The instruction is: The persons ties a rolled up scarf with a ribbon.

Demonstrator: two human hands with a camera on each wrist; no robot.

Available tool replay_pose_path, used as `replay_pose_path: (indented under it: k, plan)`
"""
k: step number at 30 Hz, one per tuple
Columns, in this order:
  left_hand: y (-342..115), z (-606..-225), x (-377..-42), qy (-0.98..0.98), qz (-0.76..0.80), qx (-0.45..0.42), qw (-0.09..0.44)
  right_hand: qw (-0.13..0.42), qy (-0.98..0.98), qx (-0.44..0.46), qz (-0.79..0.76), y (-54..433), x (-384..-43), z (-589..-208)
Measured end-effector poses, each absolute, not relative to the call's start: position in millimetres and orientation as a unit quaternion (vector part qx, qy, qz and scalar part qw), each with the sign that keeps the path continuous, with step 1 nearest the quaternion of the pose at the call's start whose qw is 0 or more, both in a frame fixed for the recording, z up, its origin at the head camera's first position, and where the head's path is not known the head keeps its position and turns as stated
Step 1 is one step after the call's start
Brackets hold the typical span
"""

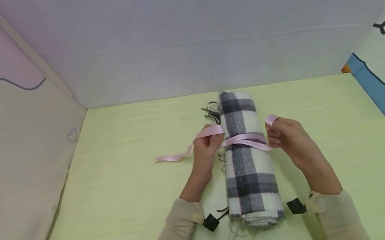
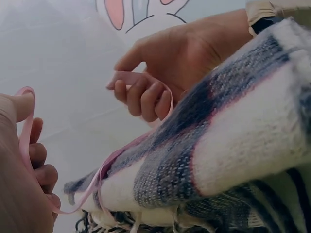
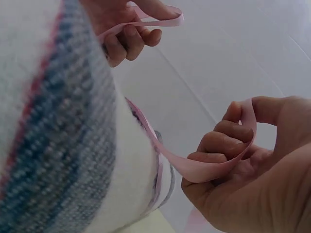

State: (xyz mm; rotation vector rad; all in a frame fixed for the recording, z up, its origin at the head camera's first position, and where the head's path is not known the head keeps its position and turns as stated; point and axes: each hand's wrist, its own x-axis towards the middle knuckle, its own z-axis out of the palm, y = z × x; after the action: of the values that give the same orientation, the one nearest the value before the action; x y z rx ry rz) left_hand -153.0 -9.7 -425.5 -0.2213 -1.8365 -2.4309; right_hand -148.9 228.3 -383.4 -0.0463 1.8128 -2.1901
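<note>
A rolled plaid scarf (image 1: 249,190) in white, grey and dark blue lies lengthwise on the table, its fringe sticking out at the left side and near end. Around its middle runs a pink ribbon (image 1: 243,136), with two strands showing across the top. My left hand (image 1: 203,156), close to the scarf's left side, pinches one length of ribbon between thumb and fingers; a loose tail trails left. On the other side, my right hand (image 1: 296,143) grips the other length, which loops over the forefinger. In the right wrist view, that ribbon (image 3: 209,171) passes across the curled fingers.
The pale yellow table (image 1: 133,200) extends to both sides of the scarf. A plain light wall (image 1: 206,63) stands behind it, with printed cartoon panels at left and right. Small black tags (image 1: 211,222) hang from the sleeve cuffs.
</note>
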Motion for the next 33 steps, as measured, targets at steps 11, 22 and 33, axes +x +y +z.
replay_pose_path:
  k: [11,22,33]
  plan:
    - [1,-426,-151,-0.714,-0.691,-0.107,0.013,0.197,0.758,-0.046,-0.62,211,-149,-376]
    - [6,-422,-148,-0.764,-0.639,-0.087,-0.012,0.209,0.784,-0.063,-0.582,194,-148,-375]
    - [6,-420,-147,-0.76,-0.645,-0.077,-0.001,0.189,0.825,-0.081,-0.527,187,-146,-376]
